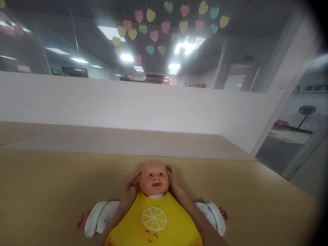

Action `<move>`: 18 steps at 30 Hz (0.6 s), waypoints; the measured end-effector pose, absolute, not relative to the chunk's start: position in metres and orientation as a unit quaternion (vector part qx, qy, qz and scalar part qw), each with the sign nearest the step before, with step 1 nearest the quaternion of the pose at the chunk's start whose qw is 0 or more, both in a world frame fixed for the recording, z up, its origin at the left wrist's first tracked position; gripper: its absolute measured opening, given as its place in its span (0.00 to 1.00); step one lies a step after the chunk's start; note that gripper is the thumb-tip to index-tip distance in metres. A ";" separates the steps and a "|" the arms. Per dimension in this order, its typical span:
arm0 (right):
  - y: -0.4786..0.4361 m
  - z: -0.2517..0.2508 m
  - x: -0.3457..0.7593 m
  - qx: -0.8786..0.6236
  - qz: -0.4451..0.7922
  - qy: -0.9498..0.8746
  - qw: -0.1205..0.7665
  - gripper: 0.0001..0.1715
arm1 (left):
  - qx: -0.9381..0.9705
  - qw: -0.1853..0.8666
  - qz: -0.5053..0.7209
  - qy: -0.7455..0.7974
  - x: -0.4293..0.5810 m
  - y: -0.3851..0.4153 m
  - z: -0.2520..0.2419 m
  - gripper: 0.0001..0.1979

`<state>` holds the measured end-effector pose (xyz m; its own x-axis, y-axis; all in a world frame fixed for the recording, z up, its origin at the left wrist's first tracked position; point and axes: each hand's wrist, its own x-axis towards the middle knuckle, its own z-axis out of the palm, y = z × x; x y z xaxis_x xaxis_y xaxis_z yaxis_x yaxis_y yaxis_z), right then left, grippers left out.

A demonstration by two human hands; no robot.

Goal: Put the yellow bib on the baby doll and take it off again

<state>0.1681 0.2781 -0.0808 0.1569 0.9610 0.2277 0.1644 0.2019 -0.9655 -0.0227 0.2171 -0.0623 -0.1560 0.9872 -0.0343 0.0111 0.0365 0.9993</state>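
Observation:
A bald baby doll [154, 177] lies on its back on the table, head away from me and arms spread in white sleeves. Over its chest is a yellow bib [176, 225] printed with a white lemon slice and a smiling face. My left hand [132, 188] is closed at the bib's upper edge, beside the doll's head. On the opposite side of the head, my right hand [173, 177] is closed at the bib's neck part. Both sets of fingertips go partly behind the head and neck, so the bib's strap ends are hidden.
The wooden table [51, 181] meets a paler raised board [128, 141] at the back. Beyond stands a white wall [128, 102] with a window above it, dotted with heart stickers [165, 27]. A standing fan [306, 109] shows through the doorway at right.

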 end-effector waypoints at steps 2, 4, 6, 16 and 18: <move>0.280 -0.083 0.171 -0.528 0.363 -0.534 0.552 0.12 | 0.449 0.457 0.521 0.564 -0.023 0.216 -0.060 0.30; 0.282 -0.083 0.174 -0.544 0.354 -0.534 0.541 0.13 | 0.441 0.469 0.519 0.562 -0.022 0.215 -0.059 0.31; 0.283 -0.082 0.177 -0.560 0.341 -0.541 0.527 0.13 | 0.433 0.487 0.513 0.558 -0.020 0.215 -0.058 0.34; 0.279 -0.076 0.183 -0.614 0.285 -0.577 0.457 0.09 | 0.430 0.421 0.523 0.604 -0.019 0.211 -0.050 0.31; 0.277 -0.073 0.184 -0.623 0.270 -0.586 0.442 0.09 | 0.436 0.429 0.524 0.592 -0.020 0.212 -0.052 0.32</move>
